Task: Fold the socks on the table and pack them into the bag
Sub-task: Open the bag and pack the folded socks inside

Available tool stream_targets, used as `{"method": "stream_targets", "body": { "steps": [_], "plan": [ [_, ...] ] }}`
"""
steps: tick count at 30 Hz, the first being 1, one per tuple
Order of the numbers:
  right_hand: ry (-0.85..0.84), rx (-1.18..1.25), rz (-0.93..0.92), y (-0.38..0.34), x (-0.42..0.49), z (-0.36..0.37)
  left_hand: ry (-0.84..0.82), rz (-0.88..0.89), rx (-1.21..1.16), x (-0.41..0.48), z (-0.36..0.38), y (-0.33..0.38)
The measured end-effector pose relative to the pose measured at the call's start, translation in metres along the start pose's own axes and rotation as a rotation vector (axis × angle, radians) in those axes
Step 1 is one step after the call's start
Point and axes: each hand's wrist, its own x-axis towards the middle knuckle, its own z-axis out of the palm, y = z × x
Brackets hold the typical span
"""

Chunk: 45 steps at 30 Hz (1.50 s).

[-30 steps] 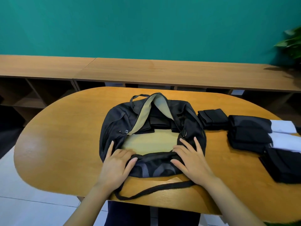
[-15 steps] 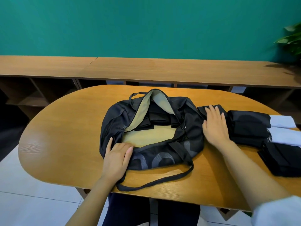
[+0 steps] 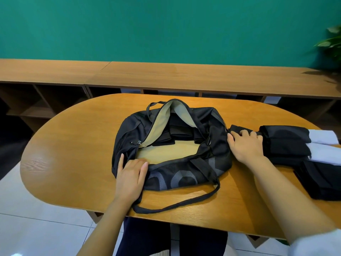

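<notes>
left hand [image 3: 130,174]: your fingers lie flat on black bag [image 3: 184,180] near rim
right hand [image 3: 246,145]: you grip folded black sock [image 3: 238,128] beside it

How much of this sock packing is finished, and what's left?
Done: folded dark socks already lie inside the open bag. In hand: the right hand grips a folded black sock beside the bag, while the left hand rests on the bag's near rim. Left: several folded bundles wait on the table to the right.
</notes>
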Motion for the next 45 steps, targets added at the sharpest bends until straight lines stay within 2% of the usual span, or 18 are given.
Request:
{"method": "stream_targets", "body": {
  "steps": [4, 13, 18, 26, 29, 38, 45],
  "plan": [
    [0.098, 0.023, -0.021, 0.006, -0.042, -0.003, 0.012, 0.001, -0.001, 0.0, 0.001, 0.0],
    [0.183, 0.047, -0.01, 0.013, -0.107, 0.021, 0.012, 0.022, 0.002, -0.002, -0.001, 0.001],
    [0.004, 0.105, 0.049, 0.012, -0.103, 0.02, 0.011, 0.023, -0.002, -0.002, -0.001, 0.001],
    [-0.141, 0.215, 0.108, 0.009, -0.111, 0.018, 0.01, 0.023, 0.003, -0.002, 0.001, 0.0],
    [-0.143, 0.263, 0.138, 0.007, -0.11, 0.014, 0.014, 0.028, 0.001, -0.003, 0.0, 0.001],
    [-0.005, 0.348, 0.145, 0.006, -0.12, 0.019, 0.016, 0.027, -0.014, -0.002, -0.001, 0.002],
    [0.274, 0.813, 0.136, 0.011, -0.128, -0.016, 0.012, 0.084, 0.071, -0.003, 0.0, 0.006]
  ]
}}
